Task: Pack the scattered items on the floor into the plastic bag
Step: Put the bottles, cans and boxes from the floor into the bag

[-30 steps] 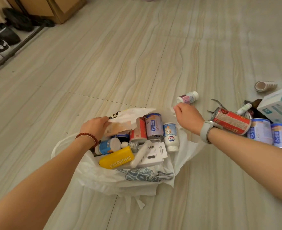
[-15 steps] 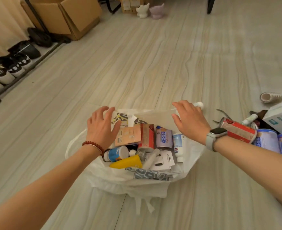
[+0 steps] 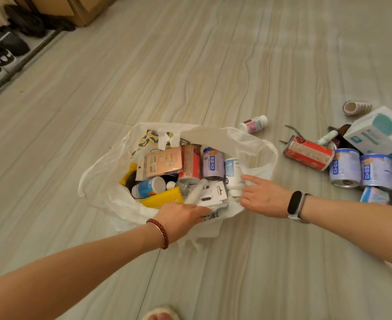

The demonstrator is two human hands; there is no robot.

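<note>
The left hand [image 3: 185, 217] lies over the near edge of the plastic bag [image 3: 104, 192], its fingers reaching under the rim where a patterned bit of cloth shows; whether they pinch the plastic or only press on it cannot be told. The right hand [image 3: 263, 196] is loosely spread and holds nothing, its forefinger stretched toward a white bottle [image 3: 233, 176] at the bag's right side, touching or nearly touching the thin film there. The bag sits on the floor [image 3: 213, 65] with its mouth wide, already holding a yellow box [image 3: 165, 198], a blue-labelled jar [image 3: 147, 187], a pink card pack [image 3: 163, 161], a red can [image 3: 191, 161] and a purple can [image 3: 213, 163]. The step in hand looks like settling the contents or gathering the rim, not picking up. Well to the right, still unpacked, lie a small bottle [image 3: 255, 124], a red tin [image 3: 309, 152], at least 2 purple tins [image 3: 361, 168] and a white carton [image 3: 379, 130]. Next, the right hand would need to reach over for one of these while the left keeps the mouth open; the tins are round and may roll.
</note>
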